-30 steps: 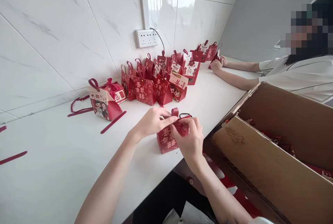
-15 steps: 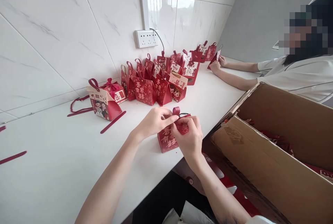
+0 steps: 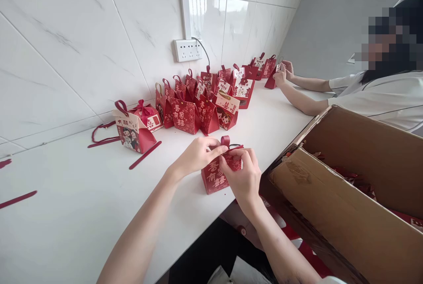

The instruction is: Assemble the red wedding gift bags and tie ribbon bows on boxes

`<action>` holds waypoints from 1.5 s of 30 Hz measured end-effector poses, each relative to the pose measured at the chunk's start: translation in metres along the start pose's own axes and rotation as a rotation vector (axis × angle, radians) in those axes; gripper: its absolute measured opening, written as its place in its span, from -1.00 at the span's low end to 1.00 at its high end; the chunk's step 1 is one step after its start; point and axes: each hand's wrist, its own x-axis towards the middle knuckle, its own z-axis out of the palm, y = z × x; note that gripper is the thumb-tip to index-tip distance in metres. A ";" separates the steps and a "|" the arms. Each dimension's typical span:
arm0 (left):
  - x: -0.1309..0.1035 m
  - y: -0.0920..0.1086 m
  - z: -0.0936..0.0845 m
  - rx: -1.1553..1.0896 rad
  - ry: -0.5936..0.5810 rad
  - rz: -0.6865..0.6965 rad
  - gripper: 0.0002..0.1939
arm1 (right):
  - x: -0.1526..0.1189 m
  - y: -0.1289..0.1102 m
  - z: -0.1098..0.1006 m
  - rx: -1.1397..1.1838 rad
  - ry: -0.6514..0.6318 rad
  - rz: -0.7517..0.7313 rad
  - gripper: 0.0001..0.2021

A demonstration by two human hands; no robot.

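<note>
A red gift box [image 3: 211, 181] with gold characters stands on the white table close to its front edge. A ribbon loop [image 3: 225, 141] rises from its top, and a dark thin cord shows just behind. With fingers closed, my left hand [image 3: 201, 152] grips the top ridge near the loop. My right hand [image 3: 243, 174] pinches the same ridge from the right, its thumb against the front panel. Fingers partly hide the box's top and right side.
Several finished-looking red gift boxes [image 3: 183, 116] stand along the tiled wall, below a power strip [image 3: 188, 50]. Loose ribbon strips [image 3: 145, 155] lie at left. An open cardboard carton [image 3: 330, 182] blocks the right. Beyond it, a co-worker's hands [image 3: 282, 72] hold another box.
My right hand's fingers have shifted slightly at the box's ridge, while my left hand stays nearly the same. The co-worker's hands have risen toward the top of their box.
</note>
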 end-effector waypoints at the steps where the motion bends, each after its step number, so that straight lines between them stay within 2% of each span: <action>1: 0.000 0.000 0.000 -0.014 -0.005 -0.003 -0.68 | 0.000 0.000 0.000 0.002 0.000 0.002 -0.90; 9: 0.001 0.001 0.001 0.001 -0.007 0.000 -0.68 | 0.001 0.000 -0.001 0.052 -0.057 0.048 -0.90; 25: 0.000 0.003 -0.001 0.007 -0.032 0.001 -0.69 | 0.002 0.001 -0.003 0.020 -0.068 0.012 -0.89; 33: 0.000 -0.001 0.000 -0.021 -0.050 -0.034 -0.66 | 0.011 0.019 -0.017 0.085 -0.079 -0.093 -0.86; 38: -0.001 -0.001 0.000 -0.026 -0.064 -0.019 -0.65 | 0.015 0.024 -0.020 0.080 -0.143 -0.109 -0.90; 45: -0.004 0.002 -0.001 0.084 -0.064 -0.017 -0.77 | 0.019 0.022 -0.022 0.130 -0.181 -0.070 -0.96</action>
